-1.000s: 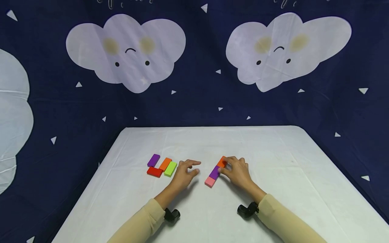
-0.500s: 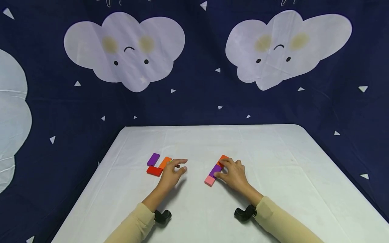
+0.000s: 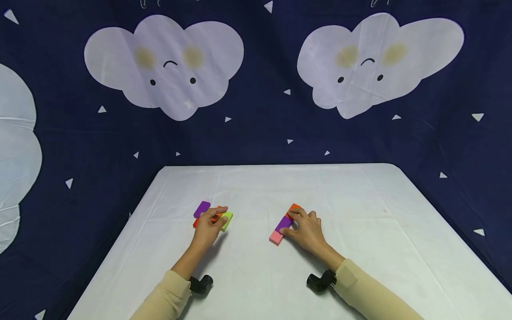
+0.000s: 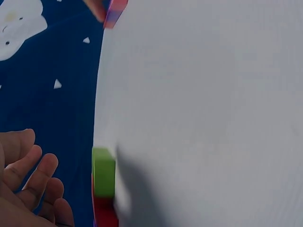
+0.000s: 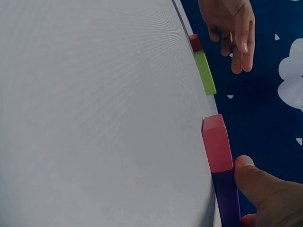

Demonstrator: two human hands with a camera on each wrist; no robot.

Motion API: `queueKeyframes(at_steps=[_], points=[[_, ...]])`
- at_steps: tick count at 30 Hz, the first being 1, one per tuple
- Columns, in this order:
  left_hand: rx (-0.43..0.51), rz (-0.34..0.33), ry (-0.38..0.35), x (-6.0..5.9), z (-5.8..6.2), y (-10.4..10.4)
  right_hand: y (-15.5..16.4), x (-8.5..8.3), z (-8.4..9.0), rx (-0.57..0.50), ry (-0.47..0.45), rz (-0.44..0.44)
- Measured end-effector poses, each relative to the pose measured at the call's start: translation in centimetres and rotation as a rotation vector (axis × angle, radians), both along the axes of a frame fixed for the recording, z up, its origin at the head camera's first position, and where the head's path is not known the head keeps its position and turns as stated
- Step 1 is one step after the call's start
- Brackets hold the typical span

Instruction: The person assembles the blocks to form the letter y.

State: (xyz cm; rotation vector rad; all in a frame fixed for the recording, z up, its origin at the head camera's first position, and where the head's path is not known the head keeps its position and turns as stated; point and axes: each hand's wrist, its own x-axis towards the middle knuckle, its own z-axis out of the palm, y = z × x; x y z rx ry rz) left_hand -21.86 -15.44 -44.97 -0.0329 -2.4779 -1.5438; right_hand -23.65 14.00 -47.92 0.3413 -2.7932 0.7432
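Note:
My left hand (image 3: 207, 229) hovers over the left group of blocks, fingers loosely bent and nothing between them. It partly covers an orange block and a red block (image 3: 195, 223); a lime green block (image 3: 228, 221) and a purple block (image 3: 202, 209) show beside it. In the left wrist view the fingers stand apart from the green block (image 4: 104, 172). My right hand (image 3: 310, 229) rests at a slanted end-to-end row of pink (image 3: 276, 237), purple (image 3: 283, 223) and orange (image 3: 294, 207) blocks. Its thumb touches the purple block's right side; its other fingers reach the orange one.
The blocks lie on a white-covered table (image 3: 340, 191). Behind it hangs a dark blue cloth (image 3: 264, 133) with clouds and small triangles. A black wrist camera (image 3: 201, 284) sits at the left wrist, another black camera (image 3: 321, 282) at the right.
My left hand has moved left from the middle, past the green block and over the orange and red blocks. The right thumb has slid slightly towards the pink block; the row stays in place.

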Motion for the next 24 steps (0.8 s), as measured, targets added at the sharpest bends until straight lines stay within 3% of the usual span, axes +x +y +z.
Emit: queueKeyframes(at_steps=[9,18,24], points=[[-0.104,0.081,-0.022,-0.2,0.0,-2.8,0.0,0.1,0.0,0.02,-0.005,0.001],[-0.201,0.032,-0.037,0.0,-0.3,-5.4,0.0,0.3,0.0,0.008,-0.004,0.009],[-0.232,0.014,-0.11,0.0,-0.6,-6.9,0.0,0.3,0.2,0.008,-0.001,0.006]])
